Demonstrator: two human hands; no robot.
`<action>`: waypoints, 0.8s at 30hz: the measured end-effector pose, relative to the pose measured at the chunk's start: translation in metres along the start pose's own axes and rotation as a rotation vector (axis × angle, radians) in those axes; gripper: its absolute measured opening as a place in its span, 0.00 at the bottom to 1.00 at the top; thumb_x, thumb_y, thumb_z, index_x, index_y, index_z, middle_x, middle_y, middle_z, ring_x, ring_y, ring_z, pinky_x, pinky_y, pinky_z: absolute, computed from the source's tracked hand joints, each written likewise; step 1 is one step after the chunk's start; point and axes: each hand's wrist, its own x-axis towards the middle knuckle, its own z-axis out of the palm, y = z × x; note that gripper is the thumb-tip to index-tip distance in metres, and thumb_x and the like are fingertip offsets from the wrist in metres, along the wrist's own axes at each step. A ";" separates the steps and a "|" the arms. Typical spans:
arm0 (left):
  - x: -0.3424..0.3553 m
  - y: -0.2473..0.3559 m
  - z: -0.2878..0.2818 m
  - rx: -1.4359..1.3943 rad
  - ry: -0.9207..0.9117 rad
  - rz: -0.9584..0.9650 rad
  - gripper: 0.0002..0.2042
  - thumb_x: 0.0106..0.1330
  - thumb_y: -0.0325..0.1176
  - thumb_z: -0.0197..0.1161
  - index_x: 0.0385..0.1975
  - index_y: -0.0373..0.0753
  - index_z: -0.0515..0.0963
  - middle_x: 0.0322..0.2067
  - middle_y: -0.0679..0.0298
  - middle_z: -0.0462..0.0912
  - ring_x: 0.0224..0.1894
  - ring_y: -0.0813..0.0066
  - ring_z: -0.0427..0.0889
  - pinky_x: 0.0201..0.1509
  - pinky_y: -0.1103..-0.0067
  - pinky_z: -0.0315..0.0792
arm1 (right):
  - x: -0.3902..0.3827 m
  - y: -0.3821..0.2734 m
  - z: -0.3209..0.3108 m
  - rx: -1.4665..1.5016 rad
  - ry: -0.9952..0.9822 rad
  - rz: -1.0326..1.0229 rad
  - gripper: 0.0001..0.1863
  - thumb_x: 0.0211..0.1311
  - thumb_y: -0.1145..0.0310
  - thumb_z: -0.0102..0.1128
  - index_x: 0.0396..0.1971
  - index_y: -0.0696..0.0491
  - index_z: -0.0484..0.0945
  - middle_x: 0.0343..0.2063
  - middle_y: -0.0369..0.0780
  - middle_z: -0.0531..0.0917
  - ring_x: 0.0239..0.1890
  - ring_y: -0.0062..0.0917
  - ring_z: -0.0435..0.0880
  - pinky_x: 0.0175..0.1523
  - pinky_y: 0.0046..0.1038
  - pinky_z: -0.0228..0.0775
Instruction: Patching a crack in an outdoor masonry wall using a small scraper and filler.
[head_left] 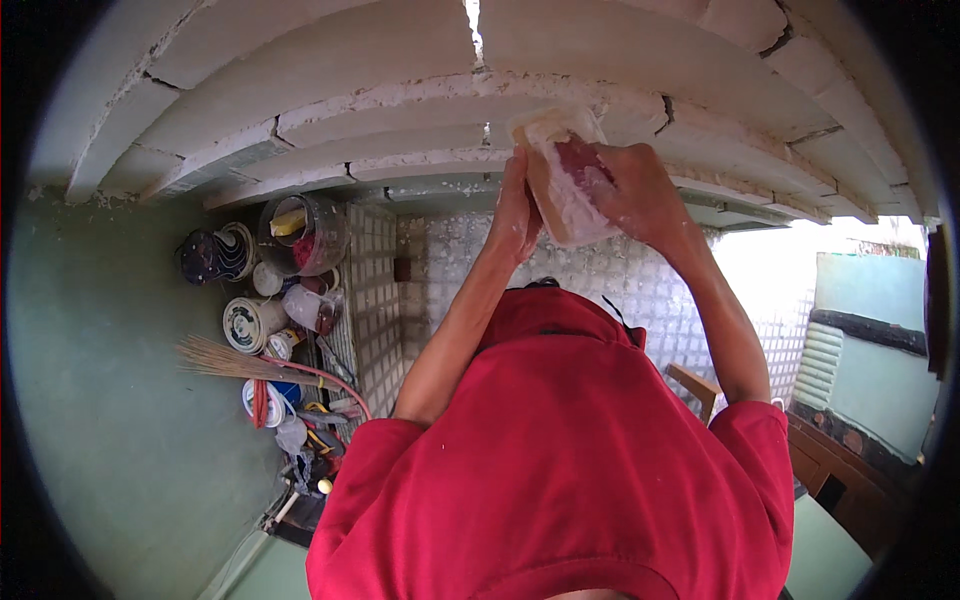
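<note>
My left hand (515, 215) is closed around the left side of a rectangular, translucent plastic tub (590, 238), held up in front of me. Wet white paste (562, 190) coats the inside of the tub. From the right, my right hand (640, 195) reaches over the tub with its fingers curled in. A reddish-pink thing (580, 160) smeared with white shows at those fingertips; its kind cannot be made out. White specks dot my left wrist.
Pale beams (400, 98) with cracks and gaps run across close above the tub. Along the green wall (110, 350) at left stand a clear bucket (303, 235), paint pails (250, 325), a stick broom (225, 362) and a reddish hose (345, 385). Wooden furniture (840, 465) stands at right.
</note>
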 end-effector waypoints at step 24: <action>-0.012 0.016 -0.012 -0.038 -0.068 -0.085 0.27 0.75 0.52 0.39 0.65 0.39 0.60 0.61 0.59 0.68 0.62 0.65 0.69 0.65 0.69 0.65 | 0.009 -0.031 0.009 0.066 -0.016 0.003 0.16 0.58 0.63 0.53 0.26 0.65 0.75 0.21 0.58 0.74 0.25 0.53 0.75 0.33 0.40 0.69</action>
